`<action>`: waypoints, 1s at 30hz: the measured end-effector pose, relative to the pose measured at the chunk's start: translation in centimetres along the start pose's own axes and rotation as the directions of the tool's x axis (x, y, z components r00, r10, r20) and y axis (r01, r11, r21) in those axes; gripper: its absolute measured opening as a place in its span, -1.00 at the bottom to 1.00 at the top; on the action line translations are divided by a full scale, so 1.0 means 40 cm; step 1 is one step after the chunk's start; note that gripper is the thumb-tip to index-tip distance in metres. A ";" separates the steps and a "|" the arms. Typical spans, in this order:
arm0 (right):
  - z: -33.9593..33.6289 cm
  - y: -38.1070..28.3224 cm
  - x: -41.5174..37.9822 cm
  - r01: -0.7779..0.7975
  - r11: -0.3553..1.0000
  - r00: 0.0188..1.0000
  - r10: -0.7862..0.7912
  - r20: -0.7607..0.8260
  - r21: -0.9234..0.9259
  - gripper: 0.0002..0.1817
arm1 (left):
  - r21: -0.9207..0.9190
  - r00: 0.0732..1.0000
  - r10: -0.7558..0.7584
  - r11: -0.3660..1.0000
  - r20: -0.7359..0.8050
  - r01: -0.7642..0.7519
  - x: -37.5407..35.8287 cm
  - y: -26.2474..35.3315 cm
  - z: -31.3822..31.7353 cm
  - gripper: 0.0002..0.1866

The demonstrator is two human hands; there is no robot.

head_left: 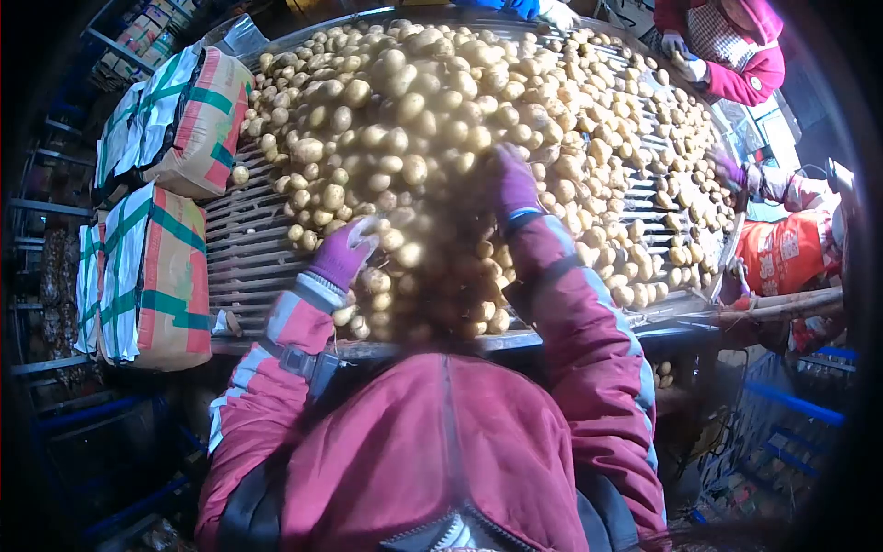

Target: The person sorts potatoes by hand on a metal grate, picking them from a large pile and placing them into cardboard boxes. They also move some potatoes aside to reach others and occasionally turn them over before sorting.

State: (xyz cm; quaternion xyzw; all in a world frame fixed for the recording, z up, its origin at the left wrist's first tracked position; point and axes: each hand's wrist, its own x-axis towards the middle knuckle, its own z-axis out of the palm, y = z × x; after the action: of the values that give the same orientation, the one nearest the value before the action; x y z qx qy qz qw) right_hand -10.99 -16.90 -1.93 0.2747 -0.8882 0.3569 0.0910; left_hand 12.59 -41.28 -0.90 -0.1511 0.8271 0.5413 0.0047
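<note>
Potatoes (pixel 414 170) lie in a large heap across a slatted metal table (pixel 241 267). My left hand (pixel 344 252), in a purple glove with paler fingertips, rests at the heap's near left side, touching potatoes; whether it grips one is unclear. Farther forward and to the right, my right hand (pixel 511 181), in a purple glove, reaches into the middle of the heap. Its fingers are blurred and partly hidden among the potatoes. Between my hands, more potatoes lie in shadow down to the table's near edge.
Two taped packages (pixel 175 267) (pixel 198 120) stand along the left edge. Co-workers' gloved hands (pixel 685 63) (pixel 727 168) are at the table's right side, and another gloved hand (pixel 557 14) at the far edge. An orange-red bag or garment (pixel 782 253) is at the right.
</note>
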 end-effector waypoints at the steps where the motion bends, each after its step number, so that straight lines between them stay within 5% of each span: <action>1: 0.009 -0.041 -0.004 -0.126 0.989 0.985 0.133 0.106 -0.073 -0.84 | -0.087 0.999 0.049 0.995 -0.010 -0.050 0.028 -0.008 0.001 -0.51; 2: 0.006 -0.084 0.012 -0.207 0.963 0.936 0.246 0.252 -0.172 -0.77 | -0.053 0.997 0.082 0.995 0.008 -0.082 0.061 0.002 0.007 -0.51; 4: 0.044 -0.047 -0.021 -0.100 0.993 0.968 0.082 0.238 0.064 -0.60 | 0.006 0.987 0.149 0.989 0.054 -0.150 0.141 0.059 0.042 -0.52; 5: 0.065 -0.017 -0.046 -0.240 0.869 0.958 0.142 0.248 0.432 -0.56 | 0.084 0.980 0.189 0.978 0.059 -0.193 0.179 0.104 0.064 -0.53; 6: 0.069 0.007 -0.078 -0.339 0.597 0.941 0.195 0.278 0.727 -0.51 | 0.160 0.972 0.225 0.959 0.070 -0.234 0.213 0.152 0.087 -0.55; 7: 0.000 -0.002 -0.091 -0.524 0.391 0.852 0.230 0.470 0.757 -0.46 | 0.194 0.964 0.252 0.945 0.089 -0.265 0.251 0.186 0.110 -0.55; 8: -0.016 0.026 -0.120 -0.508 0.299 0.861 0.202 0.467 0.808 -0.50 | 0.046 0.968 0.220 0.973 0.124 -0.227 0.292 0.207 0.136 -0.54; 11: -0.125 0.057 -0.218 -0.624 0.249 0.779 0.274 0.564 0.741 -0.59 | 0.395 0.912 0.370 0.822 0.177 -0.411 0.452 0.210 0.217 -0.50; 12: -0.167 0.035 -0.245 -0.641 0.066 0.745 0.293 0.599 0.765 -0.66 | 0.499 0.886 0.410 0.734 0.218 -0.462 0.487 0.218 0.244 -0.48; 15: -0.219 0.020 -0.338 -0.603 -0.070 0.711 0.402 0.576 0.794 -0.71 | 0.771 0.920 0.319 0.517 0.229 -0.371 0.524 0.255 0.332 -0.35; 17: -0.232 0.060 -0.383 -0.254 0.749 0.963 0.139 0.230 0.612 -0.71 | 0.818 0.922 0.343 0.470 0.178 -0.332 0.553 0.247 0.371 -0.34; 19: -0.227 0.079 -0.422 0.067 0.950 0.994 -0.091 0.065 0.305 -0.69 | 0.821 0.930 0.235 0.442 0.281 -0.360 0.530 0.303 0.346 -0.28; 21: -0.209 0.089 -0.463 -0.287 0.734 0.956 0.184 0.227 0.616 -0.67 | 0.824 0.922 0.164 0.414 0.351 -0.387 0.501 0.328 0.334 -0.22; 24: -0.184 0.091 -0.494 -0.435 0.519 0.900 0.278 0.335 0.736 -0.61 | 0.777 0.895 0.153 0.449 0.419 -0.441 0.481 0.317 0.337 -0.30; 28: -0.231 0.084 -0.499 -0.231 0.786 0.962 0.097 0.255 0.574 -0.62 | 0.809 0.922 0.001 0.478 0.388 -0.341 0.435 0.339 0.356 -0.39; 30: -0.290 0.071 -0.499 0.126 0.987 0.981 -0.140 0.137 0.102 -0.65 | 0.774 0.947 0.016 0.572 0.322 -0.272 0.437 0.324 0.349 -0.45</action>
State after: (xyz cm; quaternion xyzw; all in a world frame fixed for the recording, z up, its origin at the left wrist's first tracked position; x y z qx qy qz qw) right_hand 3.65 1.19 -2.28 0.3625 -0.8546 0.3700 0.0375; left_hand -9.56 -28.28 1.91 0.0143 0.9822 0.1188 0.1450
